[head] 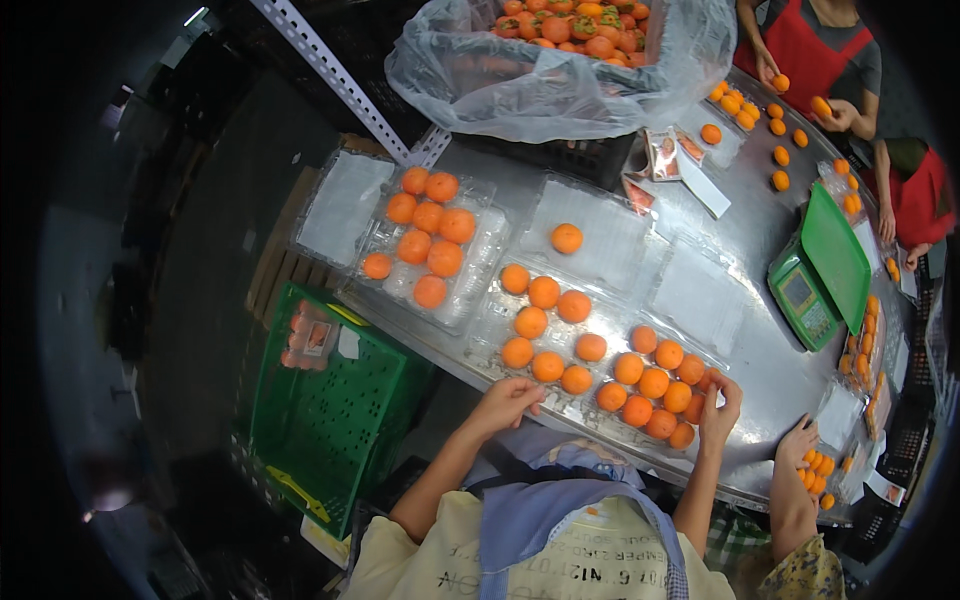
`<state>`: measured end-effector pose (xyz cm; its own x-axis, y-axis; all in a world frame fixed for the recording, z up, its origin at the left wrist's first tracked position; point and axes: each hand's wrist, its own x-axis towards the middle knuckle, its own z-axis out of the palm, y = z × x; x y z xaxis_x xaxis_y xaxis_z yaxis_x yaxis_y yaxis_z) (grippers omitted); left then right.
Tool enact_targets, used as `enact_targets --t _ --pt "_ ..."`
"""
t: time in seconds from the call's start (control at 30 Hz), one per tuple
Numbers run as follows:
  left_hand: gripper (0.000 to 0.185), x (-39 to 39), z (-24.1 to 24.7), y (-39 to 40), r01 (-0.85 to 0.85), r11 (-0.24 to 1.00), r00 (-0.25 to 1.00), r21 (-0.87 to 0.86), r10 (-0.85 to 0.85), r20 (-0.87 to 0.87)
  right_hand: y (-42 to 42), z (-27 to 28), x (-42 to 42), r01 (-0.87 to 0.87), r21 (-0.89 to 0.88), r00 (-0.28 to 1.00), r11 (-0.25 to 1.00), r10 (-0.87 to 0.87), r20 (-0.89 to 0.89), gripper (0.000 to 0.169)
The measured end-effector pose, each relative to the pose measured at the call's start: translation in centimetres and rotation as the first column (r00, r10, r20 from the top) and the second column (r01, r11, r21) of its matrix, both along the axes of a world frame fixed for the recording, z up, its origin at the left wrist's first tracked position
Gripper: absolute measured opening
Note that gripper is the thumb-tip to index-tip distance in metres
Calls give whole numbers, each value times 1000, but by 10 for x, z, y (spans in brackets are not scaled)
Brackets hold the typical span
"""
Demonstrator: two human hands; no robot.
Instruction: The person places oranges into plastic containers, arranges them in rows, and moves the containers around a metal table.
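Note:
My right hand [721, 409] has its fingertips on an orange persimmon [707, 379] at the right end of a filled clear plastic tray, where several persimmons [654, 383] sit in rows. My left hand [508, 403] is loosely curled at the table's front edge, with nothing visible in it. Just beyond it lies a second clear tray [487, 330], partly filled with several persimmons [548, 367] and with gaps between them. Behind these two, a lined tray [600, 206] carries a single persimmon [566, 238], and another lined tray [697, 289] holds no fruit.
Stacked clear trays [480, 262] with persimmons stand left, near a metal post [337, 82]. A plastic-lined crate of persimmons [525, 105] is at the back. A green scale [806, 296] stands right; a green crate [322, 420] sits below left. Co-workers' hands [796, 448] work along the right side.

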<state>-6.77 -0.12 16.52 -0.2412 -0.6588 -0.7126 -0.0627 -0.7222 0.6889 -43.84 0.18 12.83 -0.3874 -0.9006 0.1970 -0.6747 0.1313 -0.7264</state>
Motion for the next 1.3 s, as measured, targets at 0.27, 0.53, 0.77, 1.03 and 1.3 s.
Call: enact_targets --t 0.27,0.53,0.77,1.03,1.3 --pt "20 44 -20 0 -76 997 997 30 76 -11 -27 23 33 -43 -1 982 999 42 -182 17" --pt "16 46 -21 -8 -76 994 997 -84 76 -5 -16 23 3 43 40 988 998 -37 -153 15" --pt "17 0 5 -27 -62 994 996 -88 67 60 -2 12 -38 57 213 997 975 -66 36 32" --pt "17 -45 10 -33 75 996 993 -52 -69 95 -20 38 -30 -194 349 965 917 242 -99 49" --pt "13 -78 21 -46 179 978 982 -109 -171 87 -22 33 -38 -191 355 954 915 258 -152 43"
